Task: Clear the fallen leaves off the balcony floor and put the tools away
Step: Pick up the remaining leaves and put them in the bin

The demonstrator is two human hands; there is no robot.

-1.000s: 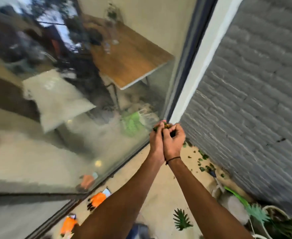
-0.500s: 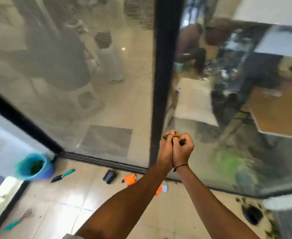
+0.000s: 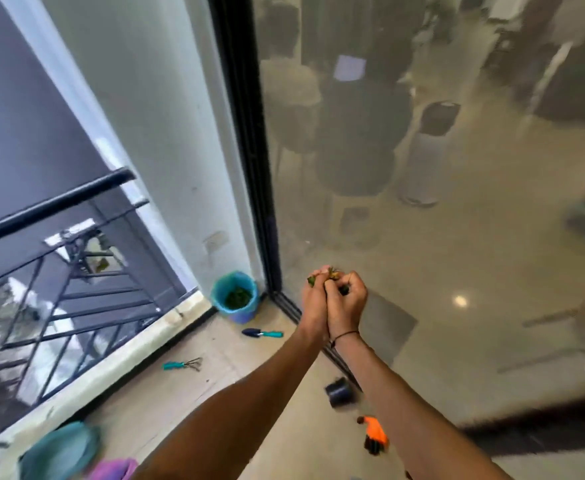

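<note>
My left hand [image 3: 315,299] and my right hand [image 3: 348,301] are pressed together at chest height, fingers curled round a clump of green and brown leaves [image 3: 327,276] that pokes out on top. A blue bucket [image 3: 235,296] with leaves inside stands in the far corner by the glass door frame, to the left of my hands. On the floor lie a teal-handled trowel [image 3: 262,333] and a teal-handled hand rake [image 3: 183,364].
A black metal railing [image 3: 52,258] lines the left edge above a low kerb. A glass door [image 3: 457,202] fills the right. A small black pot [image 3: 340,393] and an orange glove [image 3: 376,433] lie by the door track. Teal and purple items [image 3: 59,452] sit bottom left.
My view has swung left along the balcony, so the bucket now sits near the middle, close to my hands. Both hands keep the same grip on the leaves.
</note>
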